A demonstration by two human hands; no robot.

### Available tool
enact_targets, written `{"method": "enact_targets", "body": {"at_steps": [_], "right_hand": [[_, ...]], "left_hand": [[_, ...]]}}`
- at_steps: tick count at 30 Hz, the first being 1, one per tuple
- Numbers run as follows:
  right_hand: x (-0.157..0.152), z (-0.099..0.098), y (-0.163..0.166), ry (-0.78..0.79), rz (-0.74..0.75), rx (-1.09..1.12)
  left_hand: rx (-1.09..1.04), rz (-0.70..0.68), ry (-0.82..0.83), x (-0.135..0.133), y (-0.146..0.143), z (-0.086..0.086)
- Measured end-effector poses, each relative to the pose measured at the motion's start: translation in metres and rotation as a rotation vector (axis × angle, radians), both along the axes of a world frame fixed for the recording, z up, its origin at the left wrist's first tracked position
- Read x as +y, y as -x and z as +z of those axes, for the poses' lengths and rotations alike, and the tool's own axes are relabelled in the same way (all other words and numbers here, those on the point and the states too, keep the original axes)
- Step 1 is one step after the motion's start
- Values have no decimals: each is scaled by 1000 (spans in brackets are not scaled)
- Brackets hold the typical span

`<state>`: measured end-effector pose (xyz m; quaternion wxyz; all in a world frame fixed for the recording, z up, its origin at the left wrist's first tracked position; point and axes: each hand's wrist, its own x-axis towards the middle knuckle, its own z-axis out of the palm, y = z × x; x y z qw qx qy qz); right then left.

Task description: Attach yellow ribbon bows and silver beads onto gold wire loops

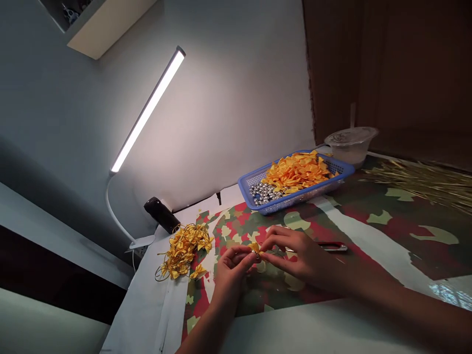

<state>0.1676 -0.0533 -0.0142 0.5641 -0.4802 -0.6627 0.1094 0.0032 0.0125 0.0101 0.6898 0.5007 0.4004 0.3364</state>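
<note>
My left hand and my right hand meet over the patterned table cover, both pinching a small yellow ribbon piece between their fingertips. A heap of finished yellow ribbon bows on thin wire lies to the left of my left hand. Behind my right hand, a blue basket holds loose orange-yellow ribbon pieces and silver beads. A slim metal tool lies on the table just past my right hand.
A lit bar lamp on a white gooseneck leans over the table's left side, with a black cylinder at its foot. A clear plastic cup stands behind the basket. Thin gold wires lie at the far right.
</note>
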Motion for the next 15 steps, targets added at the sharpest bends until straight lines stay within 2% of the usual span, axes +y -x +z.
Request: {"method": "enact_targets", "body": {"at_steps": [15], "right_hand": [[-1,1,0,-57,-56,-78]], "left_hand": [[43,23,-83,0,-3,1]]}}
